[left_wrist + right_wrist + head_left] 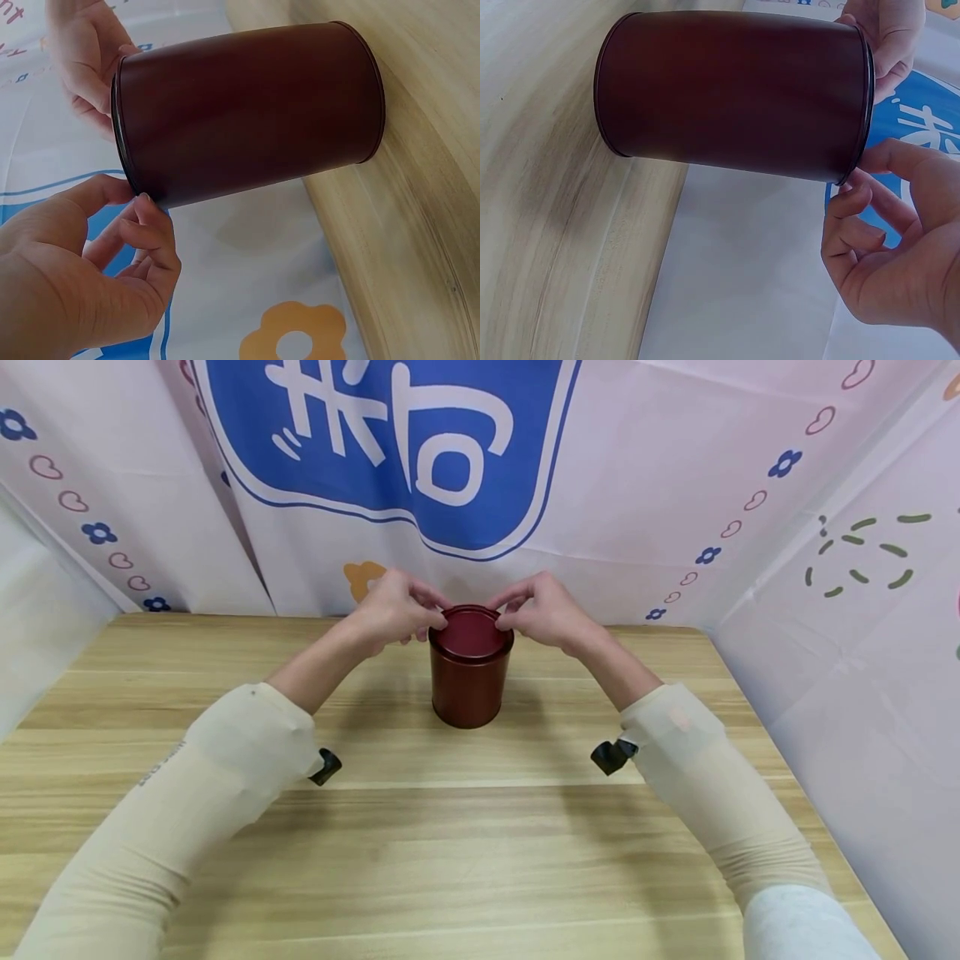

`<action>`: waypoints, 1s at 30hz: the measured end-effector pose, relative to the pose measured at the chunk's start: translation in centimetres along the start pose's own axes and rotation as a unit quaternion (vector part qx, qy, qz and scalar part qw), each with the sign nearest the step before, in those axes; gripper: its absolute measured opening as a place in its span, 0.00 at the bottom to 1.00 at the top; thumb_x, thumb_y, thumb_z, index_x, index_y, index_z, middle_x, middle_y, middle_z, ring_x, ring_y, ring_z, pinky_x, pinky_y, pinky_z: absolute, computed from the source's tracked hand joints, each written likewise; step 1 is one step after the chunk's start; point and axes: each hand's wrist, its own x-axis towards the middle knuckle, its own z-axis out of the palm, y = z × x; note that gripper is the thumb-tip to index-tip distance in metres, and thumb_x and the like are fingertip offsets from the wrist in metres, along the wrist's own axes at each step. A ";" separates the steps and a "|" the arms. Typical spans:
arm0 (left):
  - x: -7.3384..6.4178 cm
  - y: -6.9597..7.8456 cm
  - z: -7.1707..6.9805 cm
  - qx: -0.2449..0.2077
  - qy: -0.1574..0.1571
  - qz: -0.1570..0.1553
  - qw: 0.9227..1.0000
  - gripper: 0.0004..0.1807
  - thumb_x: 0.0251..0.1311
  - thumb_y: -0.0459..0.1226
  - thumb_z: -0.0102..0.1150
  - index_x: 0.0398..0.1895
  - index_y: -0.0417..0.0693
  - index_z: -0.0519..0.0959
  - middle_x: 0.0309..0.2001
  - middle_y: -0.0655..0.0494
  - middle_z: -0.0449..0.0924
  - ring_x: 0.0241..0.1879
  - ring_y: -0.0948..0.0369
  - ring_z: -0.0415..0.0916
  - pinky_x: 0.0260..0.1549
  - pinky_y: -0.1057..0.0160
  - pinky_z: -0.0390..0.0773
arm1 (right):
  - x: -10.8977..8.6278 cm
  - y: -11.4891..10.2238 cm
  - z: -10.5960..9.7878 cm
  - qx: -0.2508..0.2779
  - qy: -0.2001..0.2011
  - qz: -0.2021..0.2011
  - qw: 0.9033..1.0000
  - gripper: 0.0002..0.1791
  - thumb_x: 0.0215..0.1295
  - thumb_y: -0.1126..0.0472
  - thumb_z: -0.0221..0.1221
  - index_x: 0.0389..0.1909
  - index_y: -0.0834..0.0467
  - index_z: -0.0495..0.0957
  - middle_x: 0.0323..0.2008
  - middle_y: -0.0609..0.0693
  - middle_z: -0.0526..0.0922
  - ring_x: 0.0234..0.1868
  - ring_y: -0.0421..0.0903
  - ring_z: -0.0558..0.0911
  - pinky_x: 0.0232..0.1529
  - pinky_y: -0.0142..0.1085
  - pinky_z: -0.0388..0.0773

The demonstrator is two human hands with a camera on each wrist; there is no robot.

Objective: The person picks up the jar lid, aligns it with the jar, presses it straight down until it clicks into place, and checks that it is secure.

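Observation:
A dark red, round tin can stands upright on the table with a flat red lid on its top. My left hand pinches the lid's rim at the left, thumb over the edge and the other fingers curled beside the can. On the opposite side, my right hand pinches the rim in the same manner. The left wrist view shows the can's smooth side with the left hand at its rim. From the right wrist, the right hand is seen touching the rim too.
The wood-grain table reaches back to a white printed cloth hanging close behind the can. Another white cloth wall borders the table on the right. A black piece sticks out from the right sleeve.

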 end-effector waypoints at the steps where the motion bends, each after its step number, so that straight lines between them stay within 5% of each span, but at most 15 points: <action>1: 0.0 -0.1 0.0 0.000 0.000 0.001 1.000 0.12 0.64 0.28 0.66 0.49 0.37 0.87 0.25 0.52 0.80 0.19 0.62 0.72 0.16 0.68 0.70 | 0.0 0.0 0.0 0.001 0.000 0.002 1.000 0.13 0.63 0.68 0.64 0.47 0.60 0.89 0.31 0.52 0.81 0.32 0.46 0.75 0.30 0.33 0.75; 30: 0.1 -1.0 0.3 -0.009 0.001 0.008 1.000 0.13 0.65 0.30 0.66 0.51 0.38 0.87 0.27 0.53 0.77 0.20 0.62 0.72 0.15 0.68 0.66 | 0.1 0.9 0.3 0.004 0.002 0.009 1.000 0.14 0.66 0.67 0.65 0.50 0.59 0.89 0.35 0.54 0.80 0.33 0.47 0.75 0.30 0.33 0.75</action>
